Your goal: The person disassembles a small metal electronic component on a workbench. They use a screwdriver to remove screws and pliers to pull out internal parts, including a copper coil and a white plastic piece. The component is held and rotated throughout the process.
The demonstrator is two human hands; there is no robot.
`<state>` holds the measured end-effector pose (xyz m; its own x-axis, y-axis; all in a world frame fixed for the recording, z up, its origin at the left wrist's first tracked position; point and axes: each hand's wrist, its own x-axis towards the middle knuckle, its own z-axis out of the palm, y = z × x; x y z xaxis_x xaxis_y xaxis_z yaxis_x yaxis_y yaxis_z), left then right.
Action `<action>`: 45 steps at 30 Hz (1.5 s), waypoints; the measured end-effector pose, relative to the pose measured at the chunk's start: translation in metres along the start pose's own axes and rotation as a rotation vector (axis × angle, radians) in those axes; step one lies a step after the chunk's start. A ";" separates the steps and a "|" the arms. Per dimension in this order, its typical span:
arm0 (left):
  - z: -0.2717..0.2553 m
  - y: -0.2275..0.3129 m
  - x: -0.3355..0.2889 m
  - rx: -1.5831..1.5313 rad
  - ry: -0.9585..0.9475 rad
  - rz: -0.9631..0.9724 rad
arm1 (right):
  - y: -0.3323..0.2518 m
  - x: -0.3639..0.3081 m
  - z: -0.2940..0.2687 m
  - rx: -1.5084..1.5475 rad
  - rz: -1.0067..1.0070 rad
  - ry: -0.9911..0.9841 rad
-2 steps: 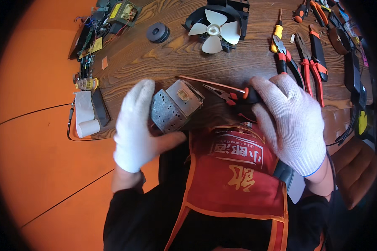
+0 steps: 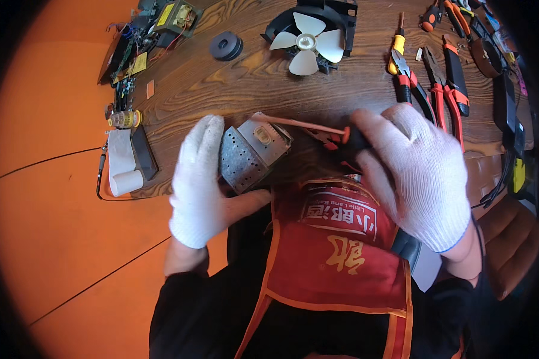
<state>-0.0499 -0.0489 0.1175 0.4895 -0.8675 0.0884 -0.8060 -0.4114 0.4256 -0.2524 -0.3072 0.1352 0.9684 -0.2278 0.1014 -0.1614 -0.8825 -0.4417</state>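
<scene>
A small grey metal box (image 2: pixel 243 160), with rows of punched holes and a pale oval socket on one face, sits near the table's front edge. My left hand (image 2: pixel 199 185), in a white glove, cups its left side, fingers stretched along it and thumb below. My right hand (image 2: pixel 422 170), gloved too, is closed round the dark handle of a screwdriver (image 2: pixel 308 124). The long coppery shaft points left, and its blurred tip is at the box's upper corner. Beneath the shaft lie pliers (image 2: pixel 329 142) with red on the handles, partly hidden by the right hand.
A fan (image 2: pixel 306 42) with white blades stands at the back, beside a dark ring-shaped part (image 2: pixel 226 46). Pliers (image 2: pixel 443 99) and other tools line the right side. Circuit boards (image 2: pixel 126 66) and a white paper roll (image 2: pixel 127 182) edge the left.
The screwdriver's tip has dropped slightly onto the box's upper corner. My left hand and the box have shifted a little to the right.
</scene>
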 end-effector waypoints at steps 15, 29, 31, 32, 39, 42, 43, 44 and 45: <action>0.057 -0.010 -0.018 -0.038 0.297 0.067 | -0.045 0.056 -0.047 -0.384 -0.294 -0.295; 0.068 -0.021 -0.033 -0.153 0.279 0.008 | -0.070 0.087 -0.053 -0.494 -0.242 -0.526; 0.071 -0.026 -0.035 -0.220 0.278 0.021 | -0.073 0.089 -0.055 -0.498 -0.232 -0.523; 0.074 -0.028 -0.034 -0.213 0.297 0.043 | -0.074 0.090 -0.055 -0.499 -0.223 -0.524; 0.086 -0.027 -0.029 -0.102 0.341 0.041 | -0.085 0.093 -0.058 -0.486 -0.091 -0.509; 0.077 -0.020 -0.028 -0.212 0.311 -0.048 | -0.071 0.107 -0.050 -0.345 -0.274 -0.401; 0.073 -0.017 -0.028 -0.202 0.320 -0.004 | -0.065 0.109 -0.048 -0.359 -0.295 -0.384; 0.070 -0.017 -0.027 -0.189 0.301 0.010 | -0.062 0.108 -0.046 -0.440 -0.356 -0.413; 0.066 -0.016 -0.026 -0.170 0.286 0.040 | -0.060 0.106 -0.047 -0.445 -0.269 -0.378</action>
<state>-0.0714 -0.0384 0.0486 0.5512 -0.7588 0.3470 -0.7712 -0.3047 0.5589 -0.1493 -0.2979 0.2146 0.9731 0.1141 -0.2003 0.1115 -0.9935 -0.0242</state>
